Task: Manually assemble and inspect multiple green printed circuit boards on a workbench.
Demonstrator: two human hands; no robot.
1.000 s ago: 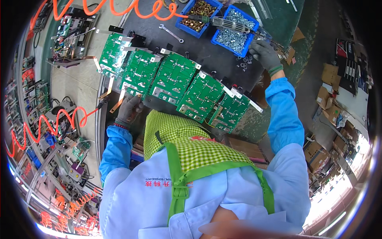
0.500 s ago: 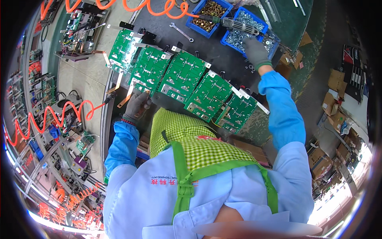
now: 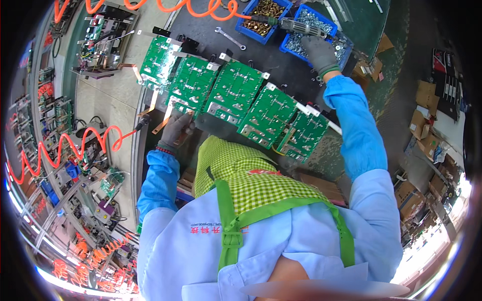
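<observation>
My left hand (image 3: 176,131), in a grey glove, is closed at the near edge of the second green circuit board (image 3: 192,83) from the left. What its curled fingers hold is hidden; a copper strip (image 3: 161,125) sticks out beside them. My right hand (image 3: 321,54), also gloved in grey, reaches to the blue bin of silver fasteners (image 3: 296,44) at the far right. Its fingertips are among the small parts and cannot be made out. Across the bin lies a power screwdriver (image 3: 304,27), just beyond that hand.
More green circuit boards (image 3: 234,91) stand in a slanting row on the dark table. A wrench (image 3: 230,38) lies behind them. Another blue bin (image 3: 263,20) holds brass-coloured fasteners. An orange coiled hose (image 3: 201,10) runs to the screwdriver. Cardboard boxes (image 3: 409,193) stand at right.
My right hand has shifted slightly up and toward the left over the silver fasteners. The left hand stays by the second board's edge. The whole view has moved slightly.
</observation>
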